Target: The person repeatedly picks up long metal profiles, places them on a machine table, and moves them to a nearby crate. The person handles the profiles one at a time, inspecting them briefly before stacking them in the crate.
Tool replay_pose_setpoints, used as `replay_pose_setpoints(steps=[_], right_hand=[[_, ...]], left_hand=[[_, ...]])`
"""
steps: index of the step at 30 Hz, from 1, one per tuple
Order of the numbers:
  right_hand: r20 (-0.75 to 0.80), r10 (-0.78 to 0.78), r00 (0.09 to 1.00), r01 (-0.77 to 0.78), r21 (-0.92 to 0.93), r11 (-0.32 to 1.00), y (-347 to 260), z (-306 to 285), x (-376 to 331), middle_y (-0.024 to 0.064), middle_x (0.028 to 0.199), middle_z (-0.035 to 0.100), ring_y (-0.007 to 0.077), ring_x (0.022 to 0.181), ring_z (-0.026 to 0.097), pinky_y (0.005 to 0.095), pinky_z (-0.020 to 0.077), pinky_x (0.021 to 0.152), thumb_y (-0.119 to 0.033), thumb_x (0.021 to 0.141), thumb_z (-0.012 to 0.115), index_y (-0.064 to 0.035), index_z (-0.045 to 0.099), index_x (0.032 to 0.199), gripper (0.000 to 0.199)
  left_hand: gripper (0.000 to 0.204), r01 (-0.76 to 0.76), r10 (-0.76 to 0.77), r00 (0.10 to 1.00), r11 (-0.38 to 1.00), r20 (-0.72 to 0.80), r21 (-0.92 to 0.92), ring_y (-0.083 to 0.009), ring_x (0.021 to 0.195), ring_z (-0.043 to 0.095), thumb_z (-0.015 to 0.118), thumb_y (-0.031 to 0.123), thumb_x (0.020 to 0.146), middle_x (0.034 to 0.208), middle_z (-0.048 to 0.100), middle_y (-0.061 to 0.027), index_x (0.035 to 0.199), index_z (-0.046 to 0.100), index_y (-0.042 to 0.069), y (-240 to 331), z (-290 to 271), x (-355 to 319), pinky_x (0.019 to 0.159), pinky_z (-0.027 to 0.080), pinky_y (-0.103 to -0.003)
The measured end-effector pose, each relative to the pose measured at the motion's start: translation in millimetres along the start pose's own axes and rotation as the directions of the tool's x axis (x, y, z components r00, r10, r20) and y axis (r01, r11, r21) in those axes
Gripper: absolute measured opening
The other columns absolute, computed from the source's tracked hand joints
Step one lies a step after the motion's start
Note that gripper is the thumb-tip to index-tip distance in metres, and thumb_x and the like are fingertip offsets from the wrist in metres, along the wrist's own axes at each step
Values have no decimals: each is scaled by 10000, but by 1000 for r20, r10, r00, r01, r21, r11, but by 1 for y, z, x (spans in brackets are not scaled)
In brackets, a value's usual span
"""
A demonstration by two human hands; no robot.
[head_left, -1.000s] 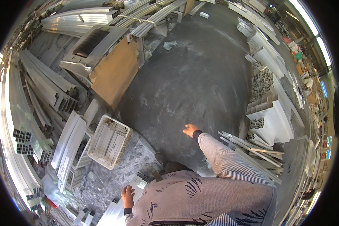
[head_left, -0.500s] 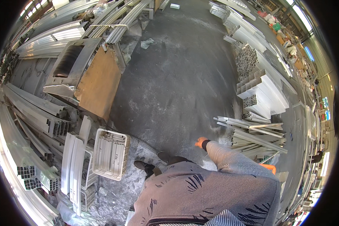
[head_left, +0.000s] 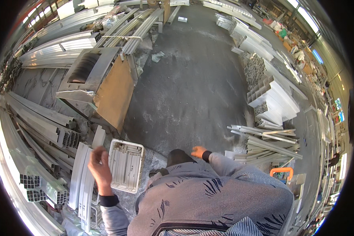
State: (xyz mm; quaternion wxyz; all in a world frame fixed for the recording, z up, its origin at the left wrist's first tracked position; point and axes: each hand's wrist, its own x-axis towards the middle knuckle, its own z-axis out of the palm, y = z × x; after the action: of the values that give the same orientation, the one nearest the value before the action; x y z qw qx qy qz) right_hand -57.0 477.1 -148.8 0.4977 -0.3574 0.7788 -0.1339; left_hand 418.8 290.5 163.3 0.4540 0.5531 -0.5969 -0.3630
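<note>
My left hand [head_left: 100,168] is raised at the lower left, fingers loosely bent and apart, with nothing in it. In the picture it overlaps the long white profiles [head_left: 79,173] and the left rim of a white plastic crate [head_left: 141,173]. Several short pale metal lengths [head_left: 126,165] lie lengthwise inside that crate. My right hand [head_left: 199,151] hangs low in front of my body over the grey floor, looking orange in the light. Its fingers are partly spread and hold nothing. The hand is nearest to my dark shoe [head_left: 179,156].
A machine with a dark roller [head_left: 84,67] and a wooden side panel [head_left: 115,94] stands ahead left. Bundled square tubes [head_left: 31,181] lie at far left. Stacked white profiles [head_left: 273,98] and loose bars [head_left: 263,143] line the right. An orange handle [head_left: 282,170] shows near my right side.
My left hand has come into view beside the crate. My right hand has dropped slightly and moved left, closer to my body. The surroundings have shifted a little in the picture.
</note>
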Motion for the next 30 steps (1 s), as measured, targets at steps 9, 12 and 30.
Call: replay_pose_setpoints(steps=[9, 12, 30], right_hand=[[111, 371, 922, -362, -91, 928, 65, -24, 30, 115, 1048, 759, 221, 847, 748, 387, 611, 689, -306, 936, 751, -102, 633, 1440, 556], [114, 185, 976, -145, -289, 946, 39, -60, 72, 118, 1055, 762, 224, 849, 744, 395, 605, 697, -274, 934, 759, -76, 586, 1478, 604], [339, -423, 840, 510, -759, 404, 83, -53, 222, 104, 1188, 753, 360, 1144, 685, 503, 563, 972, -274, 986, 582, -232, 747, 1189, 264]], left_hand=[[380, -880, 881, 473, 471, 30, 60, -230, 886, 593, 708, 357, 959, 952, 597, -100, 1086, 653, 4, 256, -75, 32, 809, 511, -347], [361, -950, 935, 284, 243, 213, 197, -224, 879, 595, 713, 337, 951, 949, 601, -96, 1079, 655, 4, 301, -81, 37, 805, 511, -344], [258, -754, 737, 431, -22, 520, 656, -188, 839, 602, 745, 215, 904, 935, 626, -73, 1036, 668, 7, 332, -113, 65, 783, 508, -320]])
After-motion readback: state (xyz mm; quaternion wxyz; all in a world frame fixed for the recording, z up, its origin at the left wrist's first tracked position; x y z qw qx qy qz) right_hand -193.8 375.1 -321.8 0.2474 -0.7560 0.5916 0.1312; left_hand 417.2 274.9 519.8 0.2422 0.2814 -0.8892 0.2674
